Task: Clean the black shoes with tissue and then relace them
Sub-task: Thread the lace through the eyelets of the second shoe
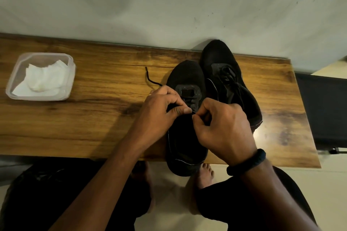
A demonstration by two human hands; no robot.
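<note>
Left grip [161, 107] and right grip [221, 125] each pinch the lace [147, 78] of the near shoe [185, 75].

Dark braided wristband [247, 162] on right wrist; black trousers [56, 193]; bare forearms [112, 174], bare feet [205, 174].

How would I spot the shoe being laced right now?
On the wooden table, right of centre, two black shoes lie side by side. It is the nearer left shoe, heel overhanging the table's near edge. Unlike the laced right shoe, its lace trails loose, pinched by the left hand and right hand.
</note>
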